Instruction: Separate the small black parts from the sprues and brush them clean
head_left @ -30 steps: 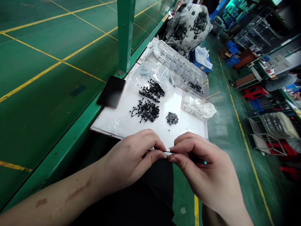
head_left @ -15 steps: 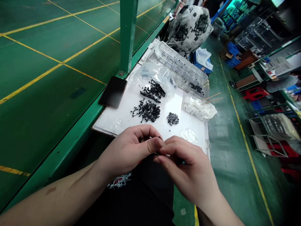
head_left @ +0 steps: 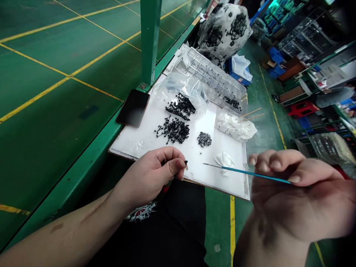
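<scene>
My left hand [head_left: 161, 172] is closed in a pinch, with a small black part [head_left: 186, 162] poking out past the thumb and fingertip. At the right, my right hand [head_left: 300, 189] is turned palm up. Thumb and fingers there grip a thin blue-handled paintbrush [head_left: 250, 173], its fine tip pointing left over the white board [head_left: 194, 170]. Beyond my left hand lies a pile of black branched parts [head_left: 172, 130]. Beside it is a smaller heap of tiny ring-like pieces [head_left: 204, 139]. A crumpled white tissue [head_left: 224, 160] lies behind the brush.
A clear plastic bag [head_left: 191, 85] spills more black parts. Behind stands a clear compartment tray [head_left: 214, 74], and a clear box [head_left: 233, 126] holds white tissue and thin sticks. A dark phone [head_left: 133, 108] rests at the left, near a green post [head_left: 150, 44]. A patterned cloth [head_left: 225, 33] is at the back.
My right hand has moved away from my left hand to the right and turned palm up, bringing the paintbrush into view. My left hand stays nearly in place.
</scene>
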Demonstrator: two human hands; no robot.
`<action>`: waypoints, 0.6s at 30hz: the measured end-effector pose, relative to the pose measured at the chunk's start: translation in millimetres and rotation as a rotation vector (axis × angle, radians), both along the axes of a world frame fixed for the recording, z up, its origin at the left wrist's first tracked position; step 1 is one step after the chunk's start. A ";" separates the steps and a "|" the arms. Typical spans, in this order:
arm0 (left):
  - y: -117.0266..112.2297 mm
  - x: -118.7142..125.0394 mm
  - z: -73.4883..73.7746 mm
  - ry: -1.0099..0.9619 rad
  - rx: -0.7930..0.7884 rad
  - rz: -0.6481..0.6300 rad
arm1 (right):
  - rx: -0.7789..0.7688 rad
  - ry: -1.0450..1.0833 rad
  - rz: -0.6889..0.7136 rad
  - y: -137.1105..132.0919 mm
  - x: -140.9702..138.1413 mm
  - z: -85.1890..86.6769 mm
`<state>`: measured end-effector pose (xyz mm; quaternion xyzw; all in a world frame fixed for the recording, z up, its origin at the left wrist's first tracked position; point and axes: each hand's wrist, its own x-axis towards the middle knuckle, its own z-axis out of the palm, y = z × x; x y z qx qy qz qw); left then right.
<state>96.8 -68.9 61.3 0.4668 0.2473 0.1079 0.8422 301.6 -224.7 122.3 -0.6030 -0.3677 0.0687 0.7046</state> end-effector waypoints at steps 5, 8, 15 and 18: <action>-1.2 -5.8 -6.7 0.040 -0.019 0.019 | -0.022 0.155 -0.266 -0.8 10.4 -10.8; -1.5 -8.1 -4.6 0.051 0.027 0.006 | 0.016 0.306 -0.226 -3.1 -0.6 -9.4; -4.5 -5.1 2.7 0.004 -0.029 -0.002 | 0.045 0.201 0.043 -7.4 -36.7 -3.9; -5.4 -6.7 3.6 -0.009 -0.039 -0.004 | 0.064 0.178 0.074 -9.7 -41.3 -7.1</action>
